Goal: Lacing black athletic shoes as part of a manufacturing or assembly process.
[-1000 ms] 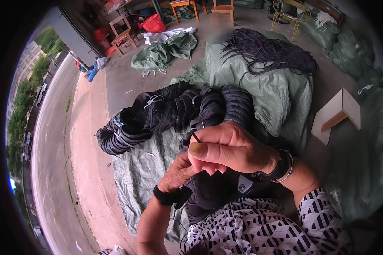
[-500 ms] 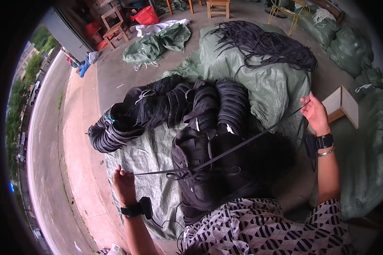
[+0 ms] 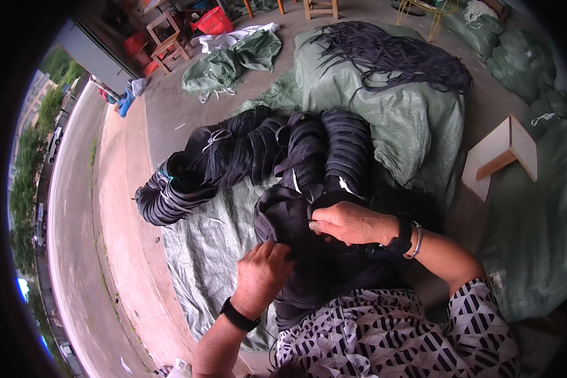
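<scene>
A black shoe upper [image 3: 276, 214] lies just in front of my lap, toe hidden by my hands. My left hand [image 3: 263, 271] is closed at its near left edge, fingers curled down onto the dark material. Across its right side reaches my right hand [image 3: 349, 223], thumb and fingertips pinched together. What sits in that pinch is too dark to make out, and no stretched lace shows now. Beyond it, stacked black shoe uppers [image 3: 346, 148] form long nested rows, some tied with a pale cord. A bundle of dark laces [image 3: 397, 60] rests on a green woven sack [image 3: 416, 132].
Green woven sheeting [image 3: 198, 271] covers the ground under the uppers. At right are an open-sided wooden box [image 3: 504, 151] and bulky green sacks [image 3: 542, 220]. Farther off are a wooden chair [image 3: 168, 41], a red bag [image 3: 214, 22] and a yellow wire stool [image 3: 431, 16].
Both hands were wide apart, holding a black shoelace taut across the shoe upper. They have come inward and down together onto the upper, and the taut lace is gone from sight.
</scene>
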The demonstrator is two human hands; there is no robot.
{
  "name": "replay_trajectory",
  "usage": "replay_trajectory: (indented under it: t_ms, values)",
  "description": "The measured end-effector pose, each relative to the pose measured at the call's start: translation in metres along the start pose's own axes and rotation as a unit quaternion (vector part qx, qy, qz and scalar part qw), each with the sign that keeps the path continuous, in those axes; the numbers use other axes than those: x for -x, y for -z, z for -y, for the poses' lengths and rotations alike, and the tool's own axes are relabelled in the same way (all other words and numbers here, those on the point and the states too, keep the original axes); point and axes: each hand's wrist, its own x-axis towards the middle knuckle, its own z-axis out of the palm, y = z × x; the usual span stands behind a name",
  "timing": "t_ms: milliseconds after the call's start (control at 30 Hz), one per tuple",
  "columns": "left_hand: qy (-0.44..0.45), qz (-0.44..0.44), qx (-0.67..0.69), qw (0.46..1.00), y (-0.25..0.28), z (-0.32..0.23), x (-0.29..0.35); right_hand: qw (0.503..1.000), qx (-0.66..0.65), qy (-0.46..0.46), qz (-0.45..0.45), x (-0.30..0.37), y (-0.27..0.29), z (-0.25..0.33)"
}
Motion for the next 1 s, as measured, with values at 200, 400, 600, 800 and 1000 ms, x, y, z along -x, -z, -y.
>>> replay_trajectory:
  t_ms: [200,400,600,800,1000]
  values:
    - [-0.065,0.058,-0.102,0.991,0.017,-0.004,-0.008,0.986,-0.152,-0.065,-0.021,-0.015,-0.001,-0.024]
    - [-0.057,-0.029,-0.133,0.989,0.02,0.006,-0.007,0.954,-0.295,-0.06,0.004,-0.014,0.004,-0.037]
    - [0.127,-0.169,0.198,0.957,-0.014,0.023,0.0,0.79,-0.566,-0.175,-0.156,0.005,0.029,-0.095]
    - [0.159,-0.178,0.311,0.92,-0.049,0.029,0.031,0.623,-0.648,-0.217,-0.38,0.06,0.066,-0.175]
    - [0.269,-0.083,0.445,0.85,-0.055,0.038,0.051,0.864,-0.172,-0.19,-0.434,0.061,0.043,-0.111]
